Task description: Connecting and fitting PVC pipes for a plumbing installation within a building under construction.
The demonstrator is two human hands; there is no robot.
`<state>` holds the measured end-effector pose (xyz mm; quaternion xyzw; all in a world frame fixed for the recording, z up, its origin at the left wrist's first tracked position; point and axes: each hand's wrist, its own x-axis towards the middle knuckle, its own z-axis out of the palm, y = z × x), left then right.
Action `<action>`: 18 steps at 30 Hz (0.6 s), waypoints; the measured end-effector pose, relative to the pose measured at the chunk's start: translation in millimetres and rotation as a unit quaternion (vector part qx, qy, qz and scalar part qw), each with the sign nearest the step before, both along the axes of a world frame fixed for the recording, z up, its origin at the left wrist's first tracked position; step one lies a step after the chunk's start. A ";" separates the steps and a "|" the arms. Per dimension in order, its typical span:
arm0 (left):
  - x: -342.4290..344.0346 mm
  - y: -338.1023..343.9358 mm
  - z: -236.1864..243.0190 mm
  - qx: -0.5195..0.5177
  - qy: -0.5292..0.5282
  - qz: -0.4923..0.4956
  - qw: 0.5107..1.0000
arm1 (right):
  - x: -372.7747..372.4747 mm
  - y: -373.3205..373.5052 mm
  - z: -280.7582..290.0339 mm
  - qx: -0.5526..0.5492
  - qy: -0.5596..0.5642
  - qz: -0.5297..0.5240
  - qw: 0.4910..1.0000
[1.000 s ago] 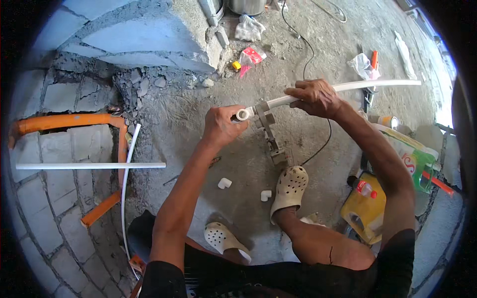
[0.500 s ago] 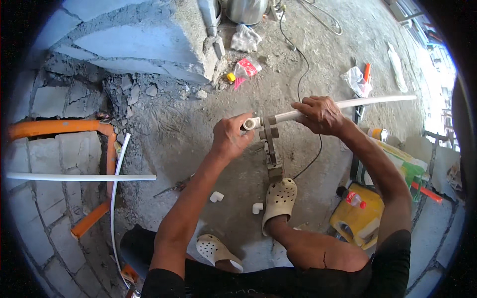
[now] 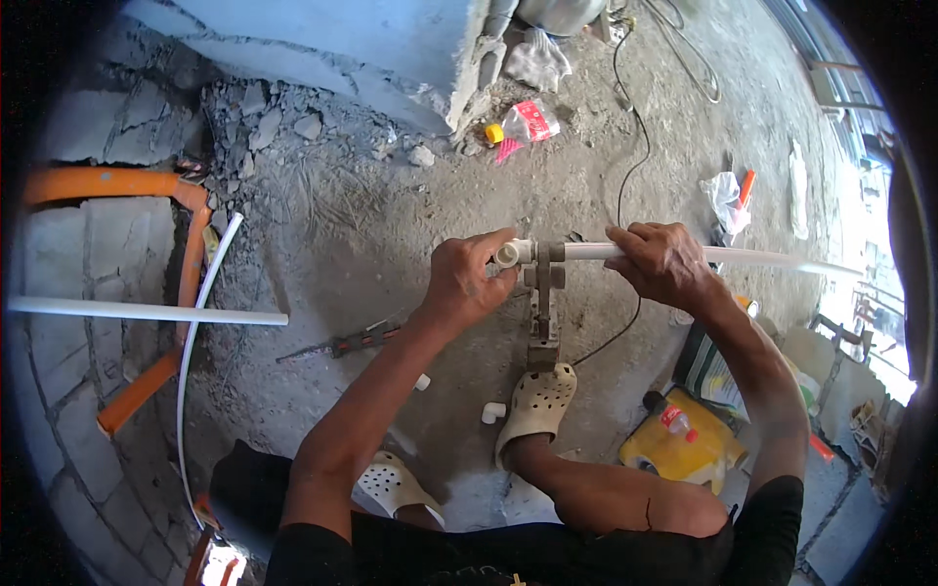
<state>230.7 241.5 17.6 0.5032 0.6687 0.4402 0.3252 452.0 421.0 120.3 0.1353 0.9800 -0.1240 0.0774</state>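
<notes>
My left hand (image 3: 474, 278) grips a white pipe fitting (image 3: 510, 254) against the head of a metal pipe-heating tool (image 3: 542, 313), whose base sits by my beige perforated clog (image 3: 539, 400). My right hand (image 3: 661, 262) is wrapped round a long white pipe (image 3: 752, 257), its end at the other side of the tool's head, in line with the fitting. A black cord runs from the tool. A white elbow fitting (image 3: 492, 411) lies beside the clog, and another (image 3: 422, 381) is partly behind my left forearm.
Loose white pipes (image 3: 137, 312) cross over orange pipes (image 3: 107, 185) in broken blockwork at left. A dark hand tool (image 3: 347, 344) lies left of me; plastic wrappers (image 3: 532, 119) and rubble lie ahead. A yellow jug (image 3: 664, 449), bottle and sacks are at right.
Both hands, with fitting, pipe and tool head, appear slightly lower and further right. The pipe is now closer to level, its far end angled down. The view has shifted too.
</notes>
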 end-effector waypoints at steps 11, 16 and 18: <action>2.0 1.7 1.7 0.032 -0.016 -0.002 0.999 | -2.9 3.8 10.4 -0.054 -0.047 -0.036 0.997; 4.9 5.2 -3.9 0.053 0.007 0.003 0.999 | -5.2 8.4 13.0 -0.096 -0.057 -0.052 0.992; 5.5 5.6 -4.7 0.080 0.010 0.014 0.997 | -8.0 10.3 14.6 -0.114 -0.067 -0.068 0.989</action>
